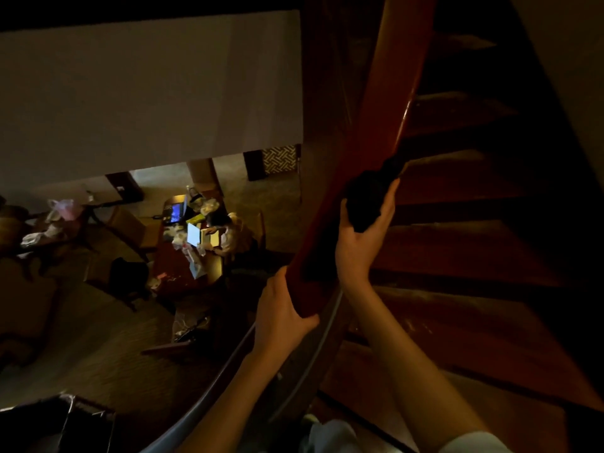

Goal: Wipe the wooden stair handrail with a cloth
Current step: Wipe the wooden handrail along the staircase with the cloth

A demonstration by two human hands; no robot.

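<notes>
A reddish wooden handrail runs from the top centre down to the lower middle of the view. My right hand grips a dark cloth and holds it against the rail's right side, thumb and fingers wrapped round the bundle. The cloth's upper end trails up along the rail. Lower down, my left hand grips the handrail from the left, with the thumb curled under its end. The light is dim and the cloth's folds are hard to make out.
Dark wooden stair treads descend on the right of the rail. Left of it is an open drop to a lower floor, where a person sits at a cluttered desk with a lit laptop. A pale wall fills the upper left.
</notes>
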